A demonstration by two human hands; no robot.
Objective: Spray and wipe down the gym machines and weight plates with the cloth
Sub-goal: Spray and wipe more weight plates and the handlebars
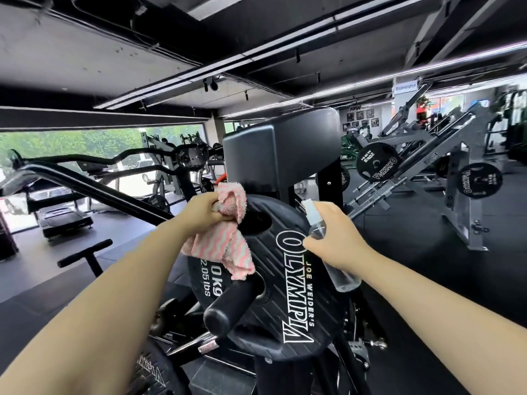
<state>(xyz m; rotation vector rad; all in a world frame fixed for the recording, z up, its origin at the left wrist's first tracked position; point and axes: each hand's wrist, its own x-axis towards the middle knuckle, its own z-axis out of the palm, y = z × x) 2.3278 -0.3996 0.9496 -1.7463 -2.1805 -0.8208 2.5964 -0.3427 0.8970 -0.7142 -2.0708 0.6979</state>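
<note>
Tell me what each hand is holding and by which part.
Left hand grips the pink striped cloth by its bunched upper end. Right hand holds the clear spray bottle around its upper body, below the nozzle.

we see windows [85, 143] with green trees at left | a treadmill [67, 220] beneath them | framed pictures [360, 118] on the far wall | light strips [216, 67] across the dark ceiling | dark floor [427, 252]
</note>
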